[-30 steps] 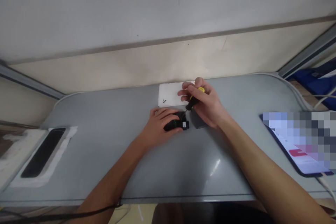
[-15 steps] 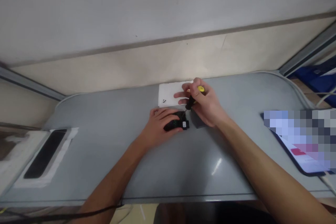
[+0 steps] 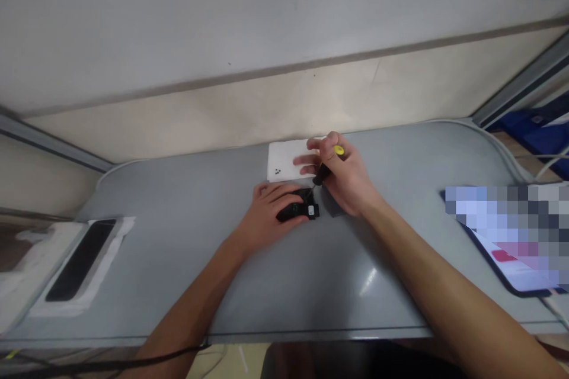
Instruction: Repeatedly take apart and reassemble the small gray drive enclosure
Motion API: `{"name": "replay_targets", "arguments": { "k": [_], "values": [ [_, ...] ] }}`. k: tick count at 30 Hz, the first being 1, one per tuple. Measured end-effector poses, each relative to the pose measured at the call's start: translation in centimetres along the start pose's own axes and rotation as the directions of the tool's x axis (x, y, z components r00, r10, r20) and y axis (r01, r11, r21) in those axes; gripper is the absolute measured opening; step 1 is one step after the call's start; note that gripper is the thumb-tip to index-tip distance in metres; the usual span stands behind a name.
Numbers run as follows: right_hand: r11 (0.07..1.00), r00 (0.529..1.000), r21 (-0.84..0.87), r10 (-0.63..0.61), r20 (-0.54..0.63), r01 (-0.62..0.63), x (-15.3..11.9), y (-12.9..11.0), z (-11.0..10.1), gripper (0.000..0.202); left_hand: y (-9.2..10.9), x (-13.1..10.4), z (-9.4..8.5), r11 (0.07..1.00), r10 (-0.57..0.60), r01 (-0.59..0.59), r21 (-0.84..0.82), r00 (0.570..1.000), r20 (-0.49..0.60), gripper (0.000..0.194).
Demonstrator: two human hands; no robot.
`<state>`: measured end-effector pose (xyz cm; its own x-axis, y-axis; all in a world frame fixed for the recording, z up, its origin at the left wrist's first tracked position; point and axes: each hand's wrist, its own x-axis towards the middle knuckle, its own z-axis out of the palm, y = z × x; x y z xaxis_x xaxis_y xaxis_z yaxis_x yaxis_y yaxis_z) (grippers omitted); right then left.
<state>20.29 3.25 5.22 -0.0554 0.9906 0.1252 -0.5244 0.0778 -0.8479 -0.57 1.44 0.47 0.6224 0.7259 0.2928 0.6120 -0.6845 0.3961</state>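
My left hand (image 3: 271, 216) holds a small black device (image 3: 297, 207) down on the grey table, its fingers over the left part. My right hand (image 3: 342, 174) grips a screwdriver (image 3: 322, 173) with a black and yellow handle. The tool slants down, and its tip meets the upper right part of the device. Behind the device lies a white paper (image 3: 287, 157) with several tiny dark pieces (image 3: 278, 172) on it, probably screws. A flat dark grey piece (image 3: 333, 204) is partly hidden under my right hand.
A black phone (image 3: 82, 260) rests on white paper at the left of the grey table (image 3: 178, 284). At the right lies a tablet (image 3: 511, 272) with a lit, partly blurred screen and a cable. A wall stands behind the table.
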Motion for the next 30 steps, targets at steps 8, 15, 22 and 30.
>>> {"name": "replay_targets", "arguments": {
  "k": [8,15,22,30],
  "values": [
    [0.999,0.997,0.024,0.028,0.069,-0.029,0.2,-0.1,0.3,0.047,-0.1,0.0,0.0,1.0,-0.019,0.019,0.014,1.0,0.017,0.025],
    [0.986,0.998,-0.16,-0.056,-0.01,0.053,0.3,0.7,-0.3,0.046,0.0,0.0,-0.2,1.0,-0.016,0.015,0.01,1.0,0.026,0.028],
    [0.888,0.978,-0.421,-0.206,-0.005,0.185,0.0,0.0,-0.2,0.042,-0.1,-0.1,0.0,1.0,-0.019,0.018,0.025,1.0,0.01,0.024],
    [0.909,0.975,-0.409,-0.156,-0.155,0.08,0.5,-0.1,-0.9,0.049,-0.2,0.0,0.1,1.0,-0.02,0.021,-0.022,1.0,0.013,0.027]
  ]
}}
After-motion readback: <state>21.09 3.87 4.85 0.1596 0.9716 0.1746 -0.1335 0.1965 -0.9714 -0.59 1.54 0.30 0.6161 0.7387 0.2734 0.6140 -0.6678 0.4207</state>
